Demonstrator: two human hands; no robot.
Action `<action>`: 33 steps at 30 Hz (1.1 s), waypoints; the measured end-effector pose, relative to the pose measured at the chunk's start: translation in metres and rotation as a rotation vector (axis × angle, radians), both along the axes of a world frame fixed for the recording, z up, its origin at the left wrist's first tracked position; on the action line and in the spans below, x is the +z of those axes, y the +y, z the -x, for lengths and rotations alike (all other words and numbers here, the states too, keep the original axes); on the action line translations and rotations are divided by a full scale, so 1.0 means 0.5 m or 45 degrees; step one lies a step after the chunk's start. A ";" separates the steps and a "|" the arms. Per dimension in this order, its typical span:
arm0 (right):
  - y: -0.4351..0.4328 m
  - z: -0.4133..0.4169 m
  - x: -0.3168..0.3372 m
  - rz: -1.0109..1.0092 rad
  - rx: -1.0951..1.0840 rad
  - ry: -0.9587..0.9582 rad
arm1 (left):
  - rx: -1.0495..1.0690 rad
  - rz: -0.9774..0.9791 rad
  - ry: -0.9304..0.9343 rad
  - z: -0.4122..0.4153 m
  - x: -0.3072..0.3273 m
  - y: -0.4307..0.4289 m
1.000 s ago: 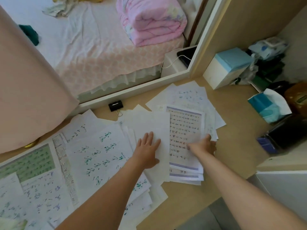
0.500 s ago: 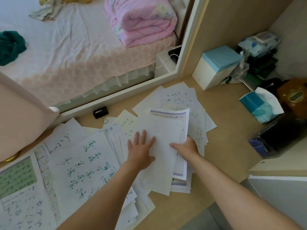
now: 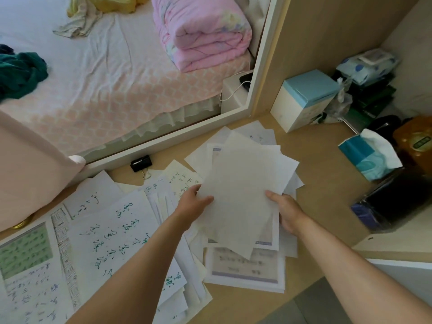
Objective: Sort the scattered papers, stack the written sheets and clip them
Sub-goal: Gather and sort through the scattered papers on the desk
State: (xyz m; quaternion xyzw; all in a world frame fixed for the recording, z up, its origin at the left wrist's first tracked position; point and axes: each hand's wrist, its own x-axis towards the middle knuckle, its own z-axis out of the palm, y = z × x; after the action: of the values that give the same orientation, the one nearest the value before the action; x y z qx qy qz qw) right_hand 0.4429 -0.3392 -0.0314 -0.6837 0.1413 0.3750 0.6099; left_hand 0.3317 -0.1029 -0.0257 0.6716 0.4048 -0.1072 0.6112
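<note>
Down at seven o'clock from the hands, nearest the person, large written sheets (image 3: 112, 230) overlap on the desk (image 3: 327, 190). They carry loose green handwriting that I cannot read. At six o'clock lies a printed sheet (image 3: 245, 270) with a purple border, its lines too blurred to make out.

Both bare forearms reach forward over these papers. The left hand (image 3: 195, 206) pinches the left edge of a fanned bundle of sheets (image 3: 243, 183), thumb on top and fingers tucked beneath. The right hand (image 3: 286, 211) grips the bundle's lower right edge, thumb lying across the top sheet, the other fingers curled under it. The bundle is lifted and tilted over the scattered pile, and its top sheet shows a pale face with no legible marks.

Beyond the left hand, at eleven o'clock, a black binder clip (image 3: 141, 163) sits on the desk against the white frame, apart from the papers. At two o'clock stands a teal tissue pack (image 3: 367, 155) with a tissue pulled up, and farther back a blue-topped white box (image 3: 301, 99). Farthest, at twelve o'clock, a folded pink quilt (image 3: 201, 33) rests on the bed (image 3: 117, 90).
</note>
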 end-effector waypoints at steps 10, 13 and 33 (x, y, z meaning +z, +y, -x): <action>0.135 0.046 0.038 0.155 0.327 -0.201 | 0.280 -0.096 -0.062 0.114 0.079 0.050; 0.212 0.111 0.036 0.204 0.533 -0.231 | 0.382 -0.196 0.033 0.204 0.082 0.086; 0.473 0.423 -0.012 0.851 0.679 -0.058 | 0.559 -0.278 0.462 0.547 -0.008 0.242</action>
State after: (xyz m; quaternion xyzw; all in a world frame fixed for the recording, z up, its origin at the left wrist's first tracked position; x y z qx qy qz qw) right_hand 0.2313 -0.1029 -0.0374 -0.8644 0.0597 0.4380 0.2395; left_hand 0.0583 0.0178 -0.0298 0.5995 0.6520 -0.0465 0.4618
